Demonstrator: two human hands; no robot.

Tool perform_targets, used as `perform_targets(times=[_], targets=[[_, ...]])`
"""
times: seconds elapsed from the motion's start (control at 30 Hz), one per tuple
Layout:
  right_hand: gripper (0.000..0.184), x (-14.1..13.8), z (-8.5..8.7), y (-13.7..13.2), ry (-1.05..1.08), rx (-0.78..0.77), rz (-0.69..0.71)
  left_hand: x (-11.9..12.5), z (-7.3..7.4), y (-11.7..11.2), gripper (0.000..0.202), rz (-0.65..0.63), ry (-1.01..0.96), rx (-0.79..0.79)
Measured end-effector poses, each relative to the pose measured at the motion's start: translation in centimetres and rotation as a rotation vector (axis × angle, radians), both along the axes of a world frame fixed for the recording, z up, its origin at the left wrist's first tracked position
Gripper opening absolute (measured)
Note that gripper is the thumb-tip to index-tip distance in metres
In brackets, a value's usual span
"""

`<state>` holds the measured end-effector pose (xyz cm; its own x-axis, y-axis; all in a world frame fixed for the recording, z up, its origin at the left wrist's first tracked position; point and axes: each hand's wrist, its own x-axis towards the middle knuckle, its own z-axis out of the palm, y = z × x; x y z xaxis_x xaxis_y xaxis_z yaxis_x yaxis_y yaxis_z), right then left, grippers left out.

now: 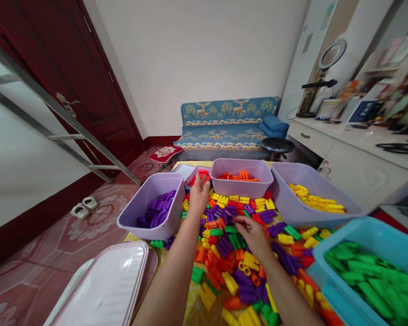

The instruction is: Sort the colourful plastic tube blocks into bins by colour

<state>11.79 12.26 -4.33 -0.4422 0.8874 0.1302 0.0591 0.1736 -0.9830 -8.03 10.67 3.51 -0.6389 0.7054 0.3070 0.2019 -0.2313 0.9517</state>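
Observation:
A heap of coloured plastic tube pieces (238, 253) covers the table in front of me. My left hand (199, 195) reaches far forward to the small bin of red pieces (200, 174), fingers extended over its near rim; whether it holds a piece is hidden. My right hand (252, 233) hovers low over the heap, fingers curled down among purple, green and red pieces. Around the heap stand a lilac bin of purple pieces (146, 213), a bin of orange pieces (241, 183), a bin of yellow pieces (292, 203) and a blue bin of green pieces (360, 235).
A pinkish lid (109, 285) lies at the near left of the table. Beyond the table are a black stool (277, 145), a blue patterned sofa (224, 122), a white desk (353, 149) on the right and slippers (84, 207) on the tiled floor.

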Motion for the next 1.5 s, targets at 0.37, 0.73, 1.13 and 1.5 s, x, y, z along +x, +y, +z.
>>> perform_targets(times=[0.37,0.73,1.13,1.5], targets=[[0.022,0.3,0.3,-0.1,-0.005,0.008,-0.013,5.9,-3.7,-10.9,0.066,-0.382,0.637,-0.361],[0.02,4.4,3.8,-0.5,-0.368,0.184,-0.014,7.2,-5.3,-12.2,0.071,-0.325,0.886,-0.533],[0.014,3.4,4.2,-3.5,-0.771,0.352,0.187,6.8,-6.9,-8.6,0.048,-0.032,0.952,-0.494],[0.028,2.6,4.0,-0.1,0.088,-0.131,-0.074,6.3,-8.3,-8.7,0.047,-0.017,0.915,-0.387]])
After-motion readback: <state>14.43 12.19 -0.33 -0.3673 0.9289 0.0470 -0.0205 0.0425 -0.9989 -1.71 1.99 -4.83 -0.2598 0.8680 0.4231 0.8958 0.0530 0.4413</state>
